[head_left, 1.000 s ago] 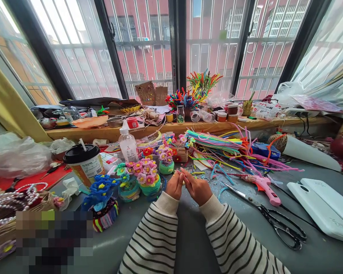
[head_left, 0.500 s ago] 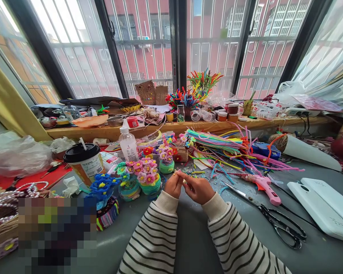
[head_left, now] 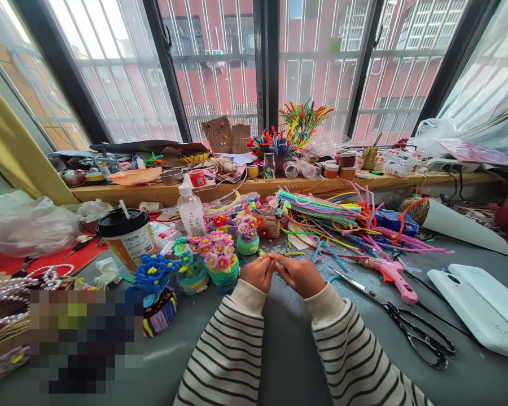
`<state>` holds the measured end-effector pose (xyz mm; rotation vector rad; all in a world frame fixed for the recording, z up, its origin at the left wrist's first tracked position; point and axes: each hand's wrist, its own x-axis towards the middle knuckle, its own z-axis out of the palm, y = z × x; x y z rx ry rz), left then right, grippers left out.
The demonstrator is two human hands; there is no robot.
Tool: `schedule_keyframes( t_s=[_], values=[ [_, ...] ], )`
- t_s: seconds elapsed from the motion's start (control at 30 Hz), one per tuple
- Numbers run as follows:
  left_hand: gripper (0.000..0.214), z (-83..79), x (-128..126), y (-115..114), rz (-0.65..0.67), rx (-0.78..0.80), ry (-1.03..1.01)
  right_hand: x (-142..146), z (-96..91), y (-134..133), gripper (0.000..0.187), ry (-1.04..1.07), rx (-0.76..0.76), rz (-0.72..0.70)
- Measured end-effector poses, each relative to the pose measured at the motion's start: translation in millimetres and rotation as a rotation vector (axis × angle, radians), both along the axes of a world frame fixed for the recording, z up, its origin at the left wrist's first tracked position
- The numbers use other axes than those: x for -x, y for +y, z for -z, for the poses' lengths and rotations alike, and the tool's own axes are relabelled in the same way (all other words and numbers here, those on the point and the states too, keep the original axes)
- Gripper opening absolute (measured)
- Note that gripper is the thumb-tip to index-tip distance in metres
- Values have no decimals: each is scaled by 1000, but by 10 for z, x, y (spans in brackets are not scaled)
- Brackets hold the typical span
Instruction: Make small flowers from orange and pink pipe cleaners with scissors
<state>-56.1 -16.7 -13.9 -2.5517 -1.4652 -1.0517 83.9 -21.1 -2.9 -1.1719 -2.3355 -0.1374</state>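
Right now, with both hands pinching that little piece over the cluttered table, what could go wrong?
1. The small yellowish piece sits pinched between the left hand and right hand; if the grip slips, it could vanish among the scraps littering the grey table.
2. The pink-and-green flower pot stands close beside the left hand; a sideways nudge might tip it.
3. The open black scissors lie near the right sleeve; a careless sweep could catch the blades.
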Motion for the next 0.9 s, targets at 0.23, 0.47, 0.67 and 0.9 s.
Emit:
schedule_keyframes(
  t_s=[0.23,0.47,0.67,0.9],
  values=[
    [30,-24,-15,-41,-49,-20,117,-21,-11,6,22,-29,14,37],
    [32,-8,10,-39,-17,4,93,-47,5,29,20,73,69,-38],
    [27,-37,2,0,-9,65,-165,-95,-7,63,18,245,136,-37],
    [35,-24,48,103,-46,310,-1039,-104,-56,56,22,780,409,-59]
  ],
)
